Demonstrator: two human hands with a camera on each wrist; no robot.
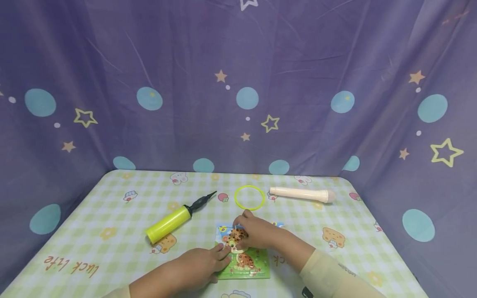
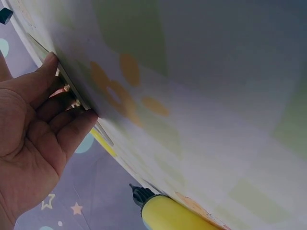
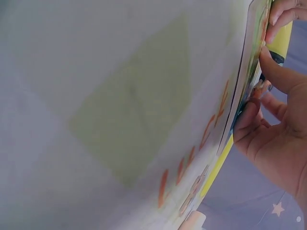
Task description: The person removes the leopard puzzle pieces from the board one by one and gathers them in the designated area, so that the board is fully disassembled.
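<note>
At near-centre of desk (image 1: 123, 225): leopard picture puzzle (image 1: 247, 263) | left hand (image 1: 201, 265): fingers apart, at left edge | right hand (image 1: 258, 232): over far part, grip unclear | probably light, stiff; hold edges

Soft light fills the head picture; both wrist pictures look dimmer, and the close tablecloth (image 3: 129, 110) is blurry (like fog).
</note>
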